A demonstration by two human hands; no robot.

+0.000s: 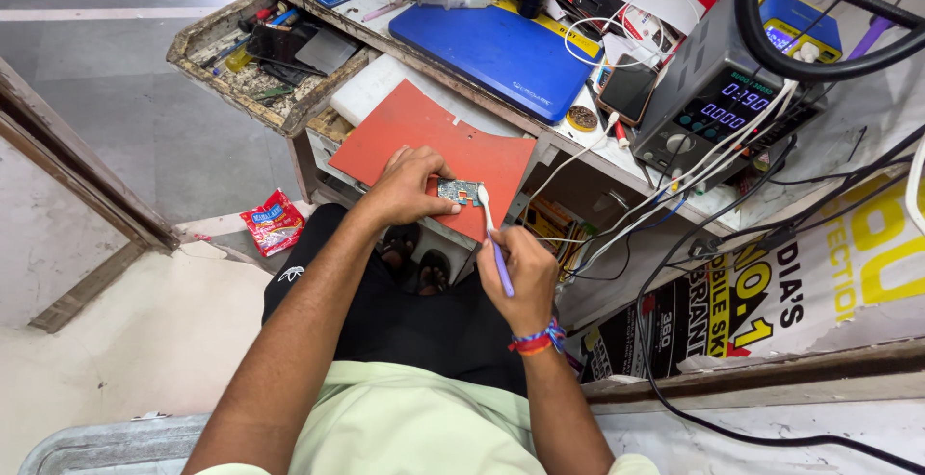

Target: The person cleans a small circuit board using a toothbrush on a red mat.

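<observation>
My left hand [405,189] pinches a small green circuit board [459,192] by its left edge, over an orange-red mat [424,138]. My right hand [522,275] grips a toothbrush with a purple handle [501,268]. Its white head [485,197] rests against the board's right end. Both forearms reach out over my lap, and a coloured thread band circles the right wrist.
Beyond the mat stands a cluttered workbench with a blue mat [496,51], a grey power supply with a lit display [718,99], a phone [628,90] and tangled cables. An open drawer of tools [265,56] sticks out at left. A red snack packet [275,222] lies on the floor.
</observation>
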